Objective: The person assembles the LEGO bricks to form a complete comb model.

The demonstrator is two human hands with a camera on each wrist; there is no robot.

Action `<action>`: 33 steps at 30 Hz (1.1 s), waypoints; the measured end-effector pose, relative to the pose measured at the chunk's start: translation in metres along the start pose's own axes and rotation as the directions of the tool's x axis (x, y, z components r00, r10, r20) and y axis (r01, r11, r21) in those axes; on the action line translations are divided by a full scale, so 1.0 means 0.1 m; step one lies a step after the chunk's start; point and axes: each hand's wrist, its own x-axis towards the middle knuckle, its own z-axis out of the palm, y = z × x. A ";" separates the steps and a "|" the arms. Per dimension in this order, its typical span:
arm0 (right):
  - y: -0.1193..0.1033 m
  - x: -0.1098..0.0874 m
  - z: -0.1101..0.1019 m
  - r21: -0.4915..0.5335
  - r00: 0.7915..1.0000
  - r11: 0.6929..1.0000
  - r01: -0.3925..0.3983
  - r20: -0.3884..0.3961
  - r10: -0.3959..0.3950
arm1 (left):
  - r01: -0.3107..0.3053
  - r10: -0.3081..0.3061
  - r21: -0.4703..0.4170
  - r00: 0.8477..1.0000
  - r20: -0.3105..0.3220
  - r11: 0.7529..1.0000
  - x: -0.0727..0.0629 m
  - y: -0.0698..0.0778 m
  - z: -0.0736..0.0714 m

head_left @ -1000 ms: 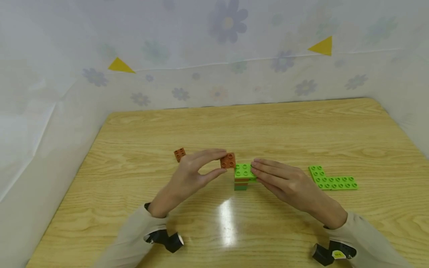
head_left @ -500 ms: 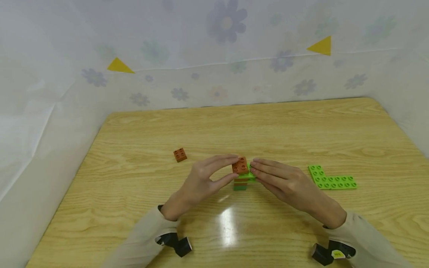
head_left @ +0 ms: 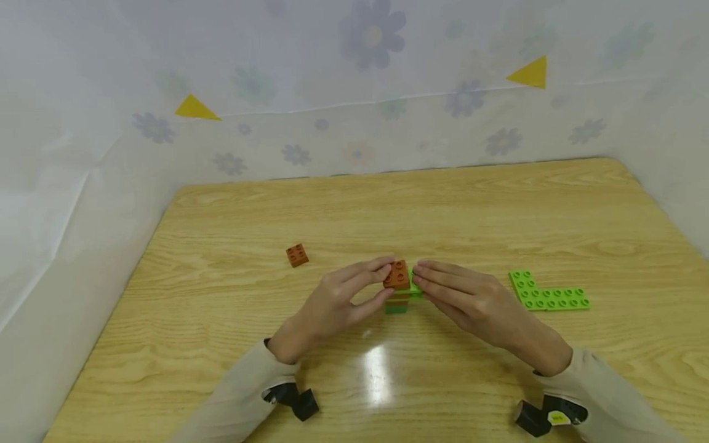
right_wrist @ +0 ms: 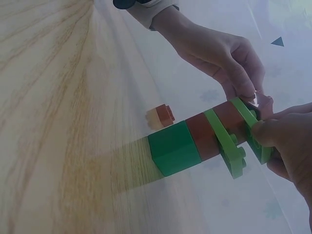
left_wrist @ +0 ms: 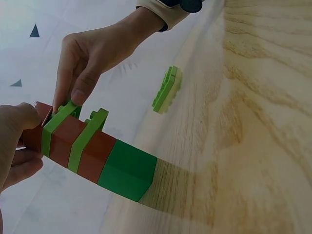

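Note:
A tower of toy building blocks stands upright on the table. In the left wrist view its dark green brick [left_wrist: 127, 170] is at the bottom, with brown bricks and two light green plates [left_wrist: 87, 141] alternating above. My left hand [head_left: 343, 301] pinches the top brown brick [head_left: 397, 275] between thumb and fingers, on the upper plate. From the other side, my right hand [head_left: 479, 301] pinches the overhanging end of that upper light green plate [right_wrist: 248, 122], thumb and fingertips on it. The lower plate also juts out to the right, beneath that hand.
A loose brown brick [head_left: 297, 255] lies on the wooden table [head_left: 221, 234] to the left, beyond my left hand. Light green plates in an L shape [head_left: 548, 298] lie to the right. A white flowered cloth [head_left: 321, 141] hangs behind the table.
My left hand has moved right with the brown brick, setting it onto the upper green plate of the tower. The right hand has stayed in place.

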 end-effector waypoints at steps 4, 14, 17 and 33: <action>0.00 0.00 0.00 -0.005 1.000 1.000 0.002 -0.002 -0.002 | -0.031 0.027 0.077 0.999 0.044 0.997 0.03 0.02 -0.01; 0.00 0.05 0.01 0.010 0.998 1.000 -0.004 -0.063 0.005 | -0.023 0.019 0.049 0.997 0.071 0.999 0.06 0.01 -0.02; -0.02 0.08 0.02 0.006 0.999 1.000 -0.004 -0.043 0.004 | -0.026 0.025 0.021 0.998 0.064 0.999 0.03 -0.01 -0.02; -0.09 0.10 0.04 0.014 0.999 0.999 -0.053 0.015 0.052 | -0.165 0.162 0.081 0.986 0.042 0.983 0.04 -0.03 -0.07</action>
